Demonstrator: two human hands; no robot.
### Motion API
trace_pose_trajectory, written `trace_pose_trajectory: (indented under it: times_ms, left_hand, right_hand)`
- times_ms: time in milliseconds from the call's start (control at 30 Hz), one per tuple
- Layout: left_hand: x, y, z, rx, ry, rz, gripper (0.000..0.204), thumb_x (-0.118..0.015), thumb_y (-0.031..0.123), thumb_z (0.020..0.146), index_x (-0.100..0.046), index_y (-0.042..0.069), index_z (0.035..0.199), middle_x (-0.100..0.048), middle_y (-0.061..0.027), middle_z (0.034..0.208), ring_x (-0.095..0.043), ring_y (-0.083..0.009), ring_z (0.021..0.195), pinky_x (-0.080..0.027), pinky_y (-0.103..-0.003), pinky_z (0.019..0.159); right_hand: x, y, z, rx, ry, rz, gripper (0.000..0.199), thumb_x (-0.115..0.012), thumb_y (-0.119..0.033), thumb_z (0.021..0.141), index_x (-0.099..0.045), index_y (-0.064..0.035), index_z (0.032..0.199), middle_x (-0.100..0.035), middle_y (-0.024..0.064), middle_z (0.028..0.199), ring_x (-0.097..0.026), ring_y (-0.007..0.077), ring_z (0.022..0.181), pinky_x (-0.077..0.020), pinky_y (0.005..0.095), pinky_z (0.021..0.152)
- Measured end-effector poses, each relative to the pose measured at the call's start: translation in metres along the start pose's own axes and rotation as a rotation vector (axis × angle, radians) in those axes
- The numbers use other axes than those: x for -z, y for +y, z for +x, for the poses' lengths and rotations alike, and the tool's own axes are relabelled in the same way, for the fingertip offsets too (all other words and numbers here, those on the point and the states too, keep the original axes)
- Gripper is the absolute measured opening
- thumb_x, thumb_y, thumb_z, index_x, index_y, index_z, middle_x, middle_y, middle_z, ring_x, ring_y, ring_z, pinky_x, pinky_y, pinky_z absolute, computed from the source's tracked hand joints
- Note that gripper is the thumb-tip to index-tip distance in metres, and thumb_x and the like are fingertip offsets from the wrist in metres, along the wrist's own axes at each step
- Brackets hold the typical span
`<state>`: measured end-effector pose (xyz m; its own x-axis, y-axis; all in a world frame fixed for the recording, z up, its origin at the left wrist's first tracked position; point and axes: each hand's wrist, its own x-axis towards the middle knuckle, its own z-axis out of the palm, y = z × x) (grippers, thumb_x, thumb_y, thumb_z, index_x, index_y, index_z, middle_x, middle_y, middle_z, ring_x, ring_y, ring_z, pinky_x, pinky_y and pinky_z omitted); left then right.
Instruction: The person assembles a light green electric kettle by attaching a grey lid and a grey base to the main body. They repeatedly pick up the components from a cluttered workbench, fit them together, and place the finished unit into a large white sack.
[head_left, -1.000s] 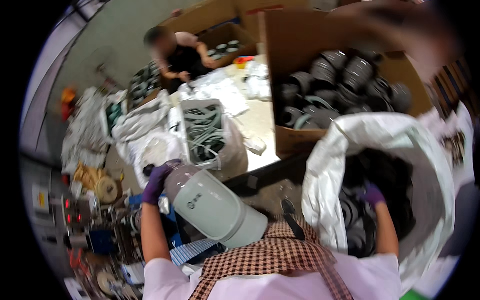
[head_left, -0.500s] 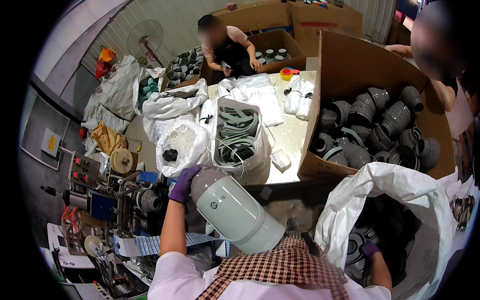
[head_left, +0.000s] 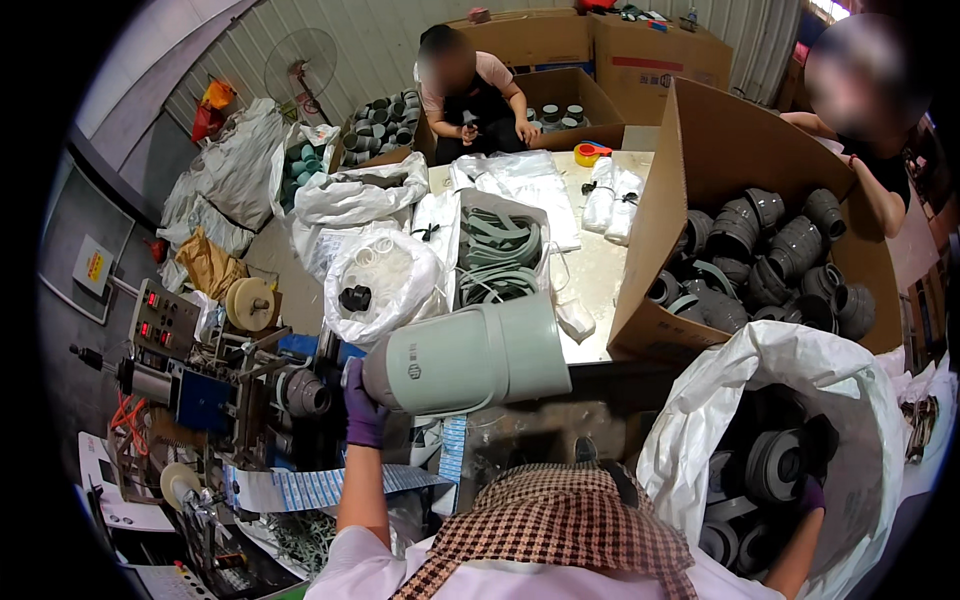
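Observation:
My left hand (head_left: 365, 410), in a purple glove, grips the dark grey end of a large pale grey-green plastic pipe fitting (head_left: 470, 355). The fitting lies nearly level in the air, its wide end pointing right, in front of the table's near edge. On the right, my right hand (head_left: 812, 495), also gloved in purple, is down inside a big open white sack (head_left: 690, 440). Its fingers are closed at the edge of a dark grey ringed plastic cap (head_left: 775, 465), partly hidden behind it. More dark grey round parts (head_left: 720, 540) lie deeper in the sack.
A cardboard box (head_left: 650, 270) of grey fittings stands behind the sack. On the white table (head_left: 590, 270) are a bag of grey-green strips (head_left: 497, 245) and a bag of clear rings (head_left: 385, 275). At left stands a machine (head_left: 205, 400) with a printed label strip (head_left: 330, 485). Two people work beyond.
The pipe fitting has swung up from a downward tilt to nearly level. My right hand has shifted right within the sack, and the ringed cap now shows raised beside it.

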<state>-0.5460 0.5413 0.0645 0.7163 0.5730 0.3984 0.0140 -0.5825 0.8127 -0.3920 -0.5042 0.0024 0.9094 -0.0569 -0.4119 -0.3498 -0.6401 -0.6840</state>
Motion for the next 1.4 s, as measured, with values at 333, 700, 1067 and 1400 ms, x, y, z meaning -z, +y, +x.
trace_pose_trajectory:
  times_ms: [333, 700, 1067, 1400]
  left_hand:
    - [-0.007, 0.055, -0.033, 0.51, 0.191, -0.753, 0.087, -0.082, 0.04, 0.068, -0.044, -0.003, 0.134, -0.058, -0.0146, 0.124, -0.058, -0.0234, 0.114, -0.047, -0.037, 0.099]
    - [0.009, 0.001, -0.02, 0.414, 0.039, -0.637, 0.074, -0.072, 0.041, 0.078, -0.045, -0.002, 0.133, -0.059, -0.0151, 0.124, -0.059, -0.0254, 0.114, -0.046, -0.038, 0.1]
    - [0.026, 0.021, -0.009, 0.336, 0.015, -0.485, 0.034, -0.055, 0.028, 0.097, -0.056, 0.003, 0.12, -0.063, -0.0075, 0.111, -0.06, -0.0169, 0.104, -0.048, -0.033, 0.094]
    - [0.003, 0.108, 0.023, 0.061, -0.102, 0.183, 0.032, -0.039, 0.025, 0.106, -0.057, 0.001, 0.095, -0.059, -0.0046, 0.095, -0.056, -0.0147, 0.087, -0.047, -0.03, 0.079]
  right_hand:
    - [-0.097, -0.17, -0.103, 0.617, 0.494, -0.019, 0.063, -0.068, -0.003, 0.083, -0.045, -0.0069, 0.142, -0.05, 0.0106, 0.137, -0.051, 0.024, 0.123, -0.0414, 0.0342, 0.105]
    - [-0.361, -0.484, -0.091, 0.507, 0.124, 1.15, 0.063, -0.067, -0.009, 0.09, -0.041, -0.0112, 0.148, -0.06, 0.0024, 0.107, -0.038, -0.0004, 0.052, -0.0303, 0.0137, 0.043]
    - [-0.411, -0.516, -0.117, 1.083, 0.28, 0.489, 0.057, -0.059, -0.05, 0.094, -0.064, 0.0039, 0.112, -0.064, 0.0154, 0.102, -0.062, 0.0296, 0.091, -0.0485, 0.037, 0.081]
    - [-0.45, -0.471, -0.065, 0.75, 0.197, 0.65, 0.039, -0.05, -0.024, 0.101, -0.056, 0.0027, 0.129, -0.063, 0.007, 0.104, -0.057, 0.0141, 0.09, -0.0471, 0.0279, 0.083]
